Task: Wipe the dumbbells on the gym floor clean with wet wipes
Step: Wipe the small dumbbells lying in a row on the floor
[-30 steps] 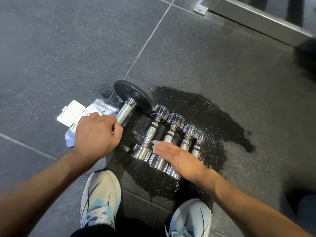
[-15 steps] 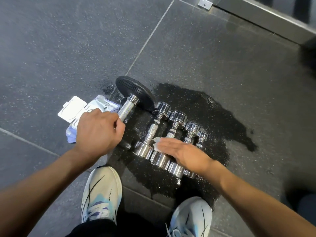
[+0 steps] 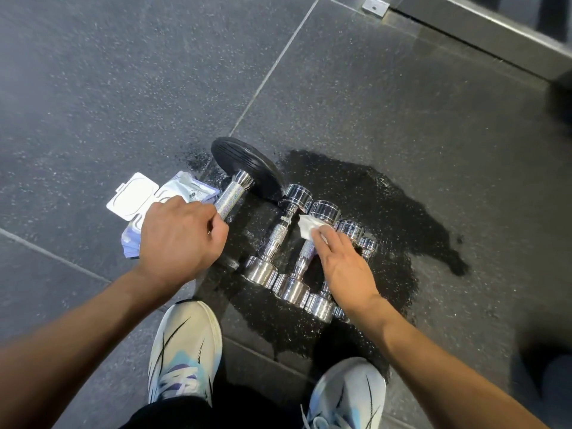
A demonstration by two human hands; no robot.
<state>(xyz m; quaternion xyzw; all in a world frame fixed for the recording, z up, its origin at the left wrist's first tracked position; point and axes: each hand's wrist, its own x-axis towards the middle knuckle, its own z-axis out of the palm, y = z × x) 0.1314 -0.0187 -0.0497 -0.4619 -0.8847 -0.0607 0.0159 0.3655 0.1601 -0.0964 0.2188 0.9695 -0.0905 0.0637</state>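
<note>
Four chrome dumbbells (image 3: 280, 233) lie side by side on a wet patch of floor (image 3: 387, 205), gleaming. The right hand (image 3: 343, 264) presses a white wipe (image 3: 308, 227) flat-fingered onto the second, while the left hand (image 3: 179, 239) keeps a closed grip round the handle of the black-plated dumbbell (image 3: 244, 162), hiding its near end and half the wipes pack (image 3: 185, 188).
</note>
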